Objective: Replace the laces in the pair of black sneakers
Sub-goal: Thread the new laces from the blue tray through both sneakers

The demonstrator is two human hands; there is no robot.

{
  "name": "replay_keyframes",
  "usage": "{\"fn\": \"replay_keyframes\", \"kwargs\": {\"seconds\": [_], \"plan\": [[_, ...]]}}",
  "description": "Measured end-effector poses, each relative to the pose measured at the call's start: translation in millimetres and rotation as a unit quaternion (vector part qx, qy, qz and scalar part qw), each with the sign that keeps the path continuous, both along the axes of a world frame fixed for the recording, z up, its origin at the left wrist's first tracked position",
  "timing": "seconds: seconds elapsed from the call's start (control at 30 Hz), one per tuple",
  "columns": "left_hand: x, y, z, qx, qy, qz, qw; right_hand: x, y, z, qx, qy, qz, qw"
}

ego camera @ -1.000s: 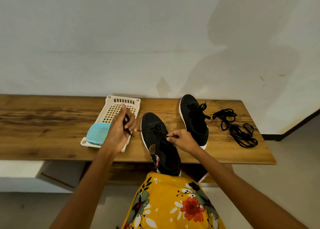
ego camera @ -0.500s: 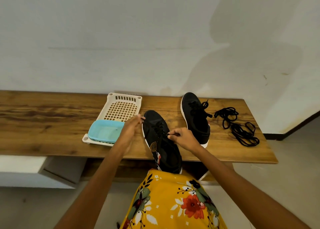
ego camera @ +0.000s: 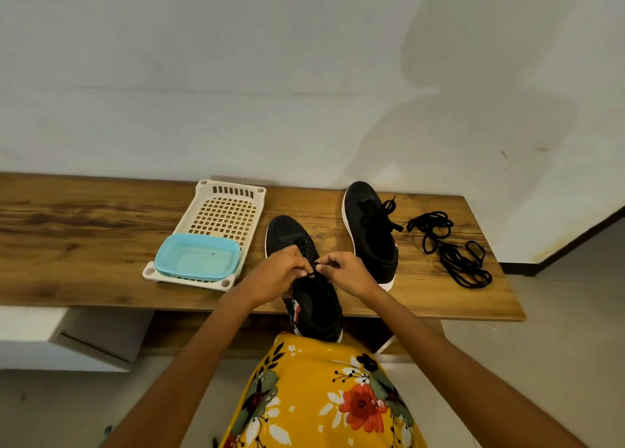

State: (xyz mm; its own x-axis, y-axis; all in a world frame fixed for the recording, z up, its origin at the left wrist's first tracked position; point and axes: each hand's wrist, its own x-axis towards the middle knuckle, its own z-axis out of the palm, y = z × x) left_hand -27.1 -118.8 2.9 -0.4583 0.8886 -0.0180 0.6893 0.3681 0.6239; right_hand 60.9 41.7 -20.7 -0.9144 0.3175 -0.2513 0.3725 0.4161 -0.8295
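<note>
from the head view, the only 1 there is: the near sneaker lies lengthwise across the front edge of the wooden bench, toe toward the wall, heel hanging off toward the person's floral lap. both hands meet over its eyelet area. the left hand has its fingers curled and pinches a bit of black lace; the right hand pinches the same lace from the other side, fingertips nearly touching the left's. whether this lace is going in or coming out i cannot tell.

the far sneaker stands just to the right, nearer the wall, laced, with loose ends trailing off its side. well to its right a heap of loose black laces lies on the bench. on the left a cream slotted tray holds a pale blue tub, which looks almost empty.

my guess is the job is somewhere in the middle: 1 shoe is under the fingers, and the spare laces lying untouched suggest at least 1 shoe is not yet redone.
</note>
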Motion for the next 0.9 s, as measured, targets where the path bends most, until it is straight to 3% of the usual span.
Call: {"fn": "replay_keyframes", "kwargs": {"seconds": [0.23,0.43,0.6,0.8,0.9], "plan": [[-2.6,24.0,8.5,0.005,-0.020,0.059,0.998,8.7,0.2,2.0,-0.024,0.049,0.012,0.998],[-3.2,30.8,7.7,-0.051,0.052,0.080,0.994,10.2,-0.7,-0.1,-0.022,0.061,-0.004,0.998],[-0.1,22.9,0.6,-0.029,0.092,0.148,0.984,9.9,-2.2,2.4,0.057,0.082,0.012,0.995],[-5.7,18.2,6.9,-0.045,-0.002,0.179,0.983,5.1,-17.4,8.2,0.260,0.105,0.030,0.960],[-10.2,11.1,12.1,-0.023,-0.153,0.159,0.975,4.1,-20.9,6.5,0.282,0.109,0.013,0.953]]}}
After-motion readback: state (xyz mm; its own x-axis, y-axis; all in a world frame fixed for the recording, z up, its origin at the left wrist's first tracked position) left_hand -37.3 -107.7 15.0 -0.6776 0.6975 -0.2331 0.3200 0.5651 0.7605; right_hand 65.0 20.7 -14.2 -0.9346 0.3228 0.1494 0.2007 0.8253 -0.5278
